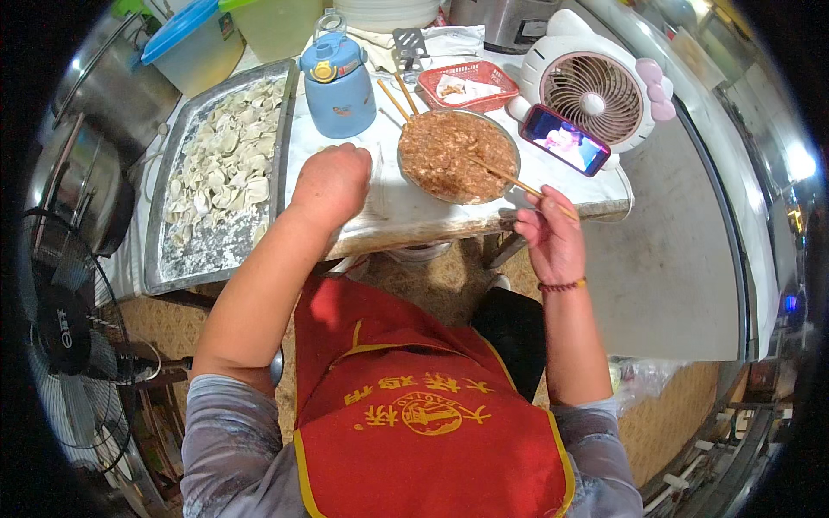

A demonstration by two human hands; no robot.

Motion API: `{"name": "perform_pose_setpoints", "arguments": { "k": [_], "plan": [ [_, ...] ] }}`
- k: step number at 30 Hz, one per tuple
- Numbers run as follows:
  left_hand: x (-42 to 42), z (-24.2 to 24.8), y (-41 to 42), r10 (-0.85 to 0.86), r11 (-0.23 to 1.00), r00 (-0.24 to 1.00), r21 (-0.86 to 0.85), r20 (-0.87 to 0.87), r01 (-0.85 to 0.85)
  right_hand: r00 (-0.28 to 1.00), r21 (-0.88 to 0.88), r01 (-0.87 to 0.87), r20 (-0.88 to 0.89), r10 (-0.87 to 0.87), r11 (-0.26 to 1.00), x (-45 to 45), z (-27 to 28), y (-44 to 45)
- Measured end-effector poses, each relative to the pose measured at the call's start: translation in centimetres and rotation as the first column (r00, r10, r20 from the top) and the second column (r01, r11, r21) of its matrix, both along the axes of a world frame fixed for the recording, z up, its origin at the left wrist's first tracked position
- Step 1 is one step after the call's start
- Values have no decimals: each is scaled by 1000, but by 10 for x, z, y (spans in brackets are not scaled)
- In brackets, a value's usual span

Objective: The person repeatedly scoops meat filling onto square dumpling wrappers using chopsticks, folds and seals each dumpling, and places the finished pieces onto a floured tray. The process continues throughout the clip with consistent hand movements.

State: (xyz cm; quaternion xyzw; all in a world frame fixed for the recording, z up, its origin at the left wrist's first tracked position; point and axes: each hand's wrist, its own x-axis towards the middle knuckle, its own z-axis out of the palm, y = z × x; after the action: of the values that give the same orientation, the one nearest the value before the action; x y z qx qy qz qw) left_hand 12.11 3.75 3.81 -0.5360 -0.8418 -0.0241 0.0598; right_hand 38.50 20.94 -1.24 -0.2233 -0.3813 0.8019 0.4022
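Observation:
My right hand [554,226] grips a thin wooden stick [508,178], perhaps a chopstick, whose far end rests in minced meat filling [453,152]. The filling is heaped in a round bowl [420,189] near the table edge. Two more chopsticks [394,100] lean at the bowl's far left rim. My left hand [333,181] is curled, back of the hand up, left of the bowl; whether its fingers hold anything is hidden. Beside it lies a pale stack, likely dough wrappers [377,197]. Further left, many folded wontons [227,155] lie on a floured tray [170,259].
A blue bottle [340,97] stands behind my left hand. Behind the bowl is a red plastic basket [502,97] with white paper. A phone [565,139] leans against a white cat-shaped fan [586,84]. Metal pots [116,84] and a black fan [71,330] stand at the left.

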Motion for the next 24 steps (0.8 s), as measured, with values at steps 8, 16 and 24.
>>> {"name": "perform_pose_setpoints", "arguments": {
  "k": [8, 16, 24],
  "plan": [
    [-81, -22, -21, -152, 563, 430, 435, 890, -702, 988, 192, -17, 153, -13, 981, -9, -21, 8],
    [-88, -12, -72, -867, 463, -346, 321, 359, -826, 983, 194, 108, 123, -134, 975, 35, -9, 16],
    [-76, 10, -51, -897, 352, -327, 34, 299, -935, 978, -3, 204, 32, -204, 979, 44, 3, 5]
  ]
}}
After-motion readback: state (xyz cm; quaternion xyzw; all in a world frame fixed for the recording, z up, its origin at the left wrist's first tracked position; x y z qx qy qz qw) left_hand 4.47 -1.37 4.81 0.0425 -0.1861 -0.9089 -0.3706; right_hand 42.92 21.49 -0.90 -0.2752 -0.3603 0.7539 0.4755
